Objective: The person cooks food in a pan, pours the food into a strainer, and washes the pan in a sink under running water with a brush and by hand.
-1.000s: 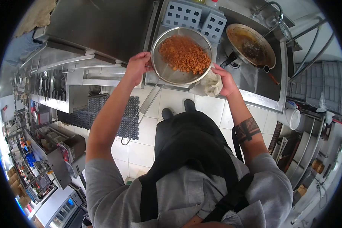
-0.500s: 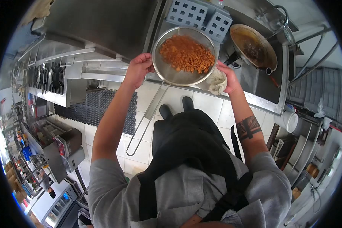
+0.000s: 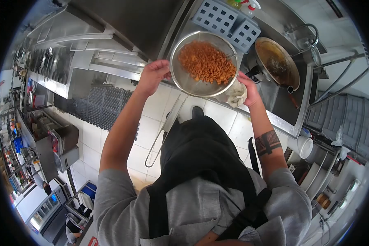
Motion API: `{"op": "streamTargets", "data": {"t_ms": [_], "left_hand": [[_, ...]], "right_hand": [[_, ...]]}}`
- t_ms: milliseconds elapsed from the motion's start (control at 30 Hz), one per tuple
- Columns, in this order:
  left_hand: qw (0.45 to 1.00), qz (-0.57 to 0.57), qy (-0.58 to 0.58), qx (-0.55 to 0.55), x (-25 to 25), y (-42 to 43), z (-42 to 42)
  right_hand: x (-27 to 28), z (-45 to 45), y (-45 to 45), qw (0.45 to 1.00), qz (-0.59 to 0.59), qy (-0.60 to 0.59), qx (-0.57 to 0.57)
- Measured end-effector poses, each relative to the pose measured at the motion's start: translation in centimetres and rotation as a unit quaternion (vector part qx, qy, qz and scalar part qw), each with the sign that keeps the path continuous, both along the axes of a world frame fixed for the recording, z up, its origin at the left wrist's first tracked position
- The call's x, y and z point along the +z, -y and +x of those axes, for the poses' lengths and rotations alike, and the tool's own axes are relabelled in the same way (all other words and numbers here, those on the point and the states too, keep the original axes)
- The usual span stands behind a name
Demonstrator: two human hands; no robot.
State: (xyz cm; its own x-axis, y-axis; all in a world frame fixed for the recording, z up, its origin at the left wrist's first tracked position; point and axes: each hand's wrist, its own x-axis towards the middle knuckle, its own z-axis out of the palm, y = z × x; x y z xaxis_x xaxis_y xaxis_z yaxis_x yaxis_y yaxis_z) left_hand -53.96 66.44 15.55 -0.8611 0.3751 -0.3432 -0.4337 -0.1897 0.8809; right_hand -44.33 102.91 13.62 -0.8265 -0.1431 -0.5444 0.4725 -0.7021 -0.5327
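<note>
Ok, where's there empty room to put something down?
The broad steel top left of the grey rack looks bare. The sink has a small patch between the pan, right hand and front edge. Around the rack and pan, it's crowded.

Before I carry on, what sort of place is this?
Probably a commercial kitchen: a long-handled mesh strainer of browned crumbs, a large wok-like pan at a steel sink, and dark perforated matting on the tiled floor suggest it.
</note>
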Motion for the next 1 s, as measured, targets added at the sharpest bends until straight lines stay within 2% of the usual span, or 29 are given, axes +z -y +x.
{"op": "streamTargets", "data": {"t_ms": [267, 533, 700, 767, 967, 1000], "left_hand": [[0.999, 0.024, -0.002, 0.037, 1.5, 1.2, 2.4], [0.996, 0.042, -0.021, 0.075, 3.4, 4.8, 7.4], [0.995, 0.051, -0.029, 0.085, 3.9, 10.6, 11.6], [0.993, 0.044, -0.035, 0.107, 3.9, 12.1, 12.4], [0.987, 0.025, -0.022, 0.156, 6.1, 25.1, 17.8], [0.986, 0.019, -0.010, 0.165, 6.3, 24.1, 16.6]], "right_hand": [[3.5, 0.4, 0.5, 0.997, -0.021, -0.053, 0.051], [6.6, 3.0, 3.7, 0.994, 0.045, -0.058, 0.086], [7.4, 4.7, 9.1, 0.986, 0.068, -0.074, 0.130], [7.8, 4.4, 10.7, 0.984, 0.057, -0.075, 0.151], [7.6, 4.6, 24.1, 0.976, -0.002, -0.072, 0.206], [7.1, 2.7, 23.3, 0.975, -0.009, -0.061, 0.215]]}}
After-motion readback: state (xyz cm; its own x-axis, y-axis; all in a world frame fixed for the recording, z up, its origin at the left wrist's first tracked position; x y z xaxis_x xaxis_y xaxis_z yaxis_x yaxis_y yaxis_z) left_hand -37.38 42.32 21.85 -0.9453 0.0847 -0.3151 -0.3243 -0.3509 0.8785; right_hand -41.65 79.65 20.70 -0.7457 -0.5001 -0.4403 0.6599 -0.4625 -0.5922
